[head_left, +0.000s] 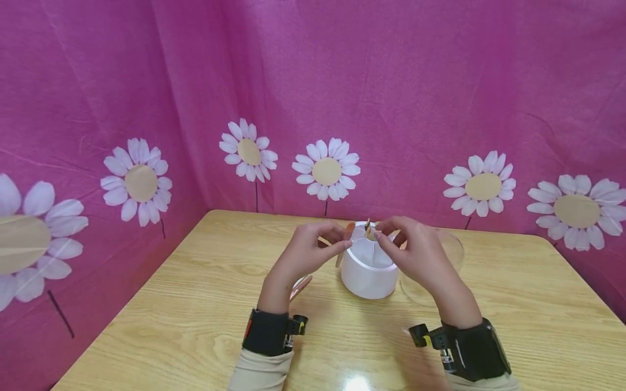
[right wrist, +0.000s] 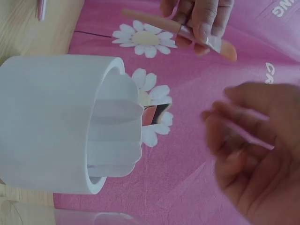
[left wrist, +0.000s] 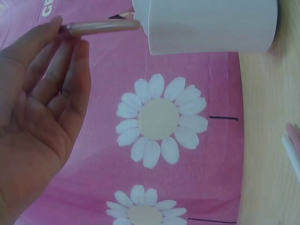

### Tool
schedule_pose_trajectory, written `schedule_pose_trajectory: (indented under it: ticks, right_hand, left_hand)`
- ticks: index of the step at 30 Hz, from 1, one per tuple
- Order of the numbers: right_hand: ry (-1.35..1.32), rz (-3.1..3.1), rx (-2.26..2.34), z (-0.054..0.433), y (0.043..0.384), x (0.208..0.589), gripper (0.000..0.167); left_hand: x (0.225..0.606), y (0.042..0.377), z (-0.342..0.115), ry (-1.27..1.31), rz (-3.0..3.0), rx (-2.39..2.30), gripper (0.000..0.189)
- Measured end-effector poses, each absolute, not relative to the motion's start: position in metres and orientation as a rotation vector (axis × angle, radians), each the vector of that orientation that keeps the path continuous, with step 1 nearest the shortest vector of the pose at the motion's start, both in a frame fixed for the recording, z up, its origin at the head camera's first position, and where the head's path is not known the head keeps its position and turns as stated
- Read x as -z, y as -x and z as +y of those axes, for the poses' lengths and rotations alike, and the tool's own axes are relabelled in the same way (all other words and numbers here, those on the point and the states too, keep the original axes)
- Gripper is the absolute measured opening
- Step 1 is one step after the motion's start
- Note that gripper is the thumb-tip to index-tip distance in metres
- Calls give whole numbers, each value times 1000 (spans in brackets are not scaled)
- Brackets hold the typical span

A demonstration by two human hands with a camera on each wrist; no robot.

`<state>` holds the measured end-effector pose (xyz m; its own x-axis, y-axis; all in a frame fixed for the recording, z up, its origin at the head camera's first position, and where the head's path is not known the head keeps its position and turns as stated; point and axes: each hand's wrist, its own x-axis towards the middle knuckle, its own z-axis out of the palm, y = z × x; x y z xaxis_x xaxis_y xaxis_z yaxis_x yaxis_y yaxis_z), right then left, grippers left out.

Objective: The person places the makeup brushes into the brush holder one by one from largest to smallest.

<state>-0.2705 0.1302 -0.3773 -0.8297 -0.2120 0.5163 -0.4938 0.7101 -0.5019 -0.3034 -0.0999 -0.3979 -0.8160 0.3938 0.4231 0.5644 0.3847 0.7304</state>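
My left hand (head_left: 304, 252) pinches a makeup brush (right wrist: 154, 21) with a pinkish-tan handle and an orange-tan head; in the head view it holds the brush upright beside the white round holder (head_left: 370, 281). Inside the holder are scalloped white dividers (right wrist: 115, 129). A thing with a slanted black-and-pink tip (right wrist: 152, 115) sticks up out of it. My right hand (head_left: 418, 252) hovers over the holder's right side. In the right wrist view its fingers are loosely bent, apart from that tip, with nothing between them.
A clear round plastic cover (head_left: 455, 250) lies or stands just right of the holder on the wooden table (head_left: 195, 304). Slim pinkish sticks (head_left: 300, 288) rest on the table by the left wrist. Behind hangs a pink cloth (head_left: 391, 81) with daisies.
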Motion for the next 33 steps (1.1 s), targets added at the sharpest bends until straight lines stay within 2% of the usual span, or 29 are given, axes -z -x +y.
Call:
schedule_pose_trajectory:
  ticks: [6, 12, 17, 24, 33]
  right_hand:
    - [-691, -2354, -967, 125, 269, 378, 11]
    - [-701, -2328, -952, 124, 268, 376, 5]
    - [-658, -2288, -938, 127, 266, 374, 5]
    - [-533, -2289, -933, 132, 264, 371, 6]
    - [-438, -2396, -884, 135, 272, 378, 9]
  left_hand:
    - [398, 301, -91, 955, -2497, 1477, 23]
    - [399, 301, -86, 990, -2504, 1408, 24]
    - [403, 303, -84, 985, -2516, 1308, 23]
    - [413, 306, -80, 792, -2636, 707, 19]
    - [417, 306, -72, 852, -2697, 621, 21]
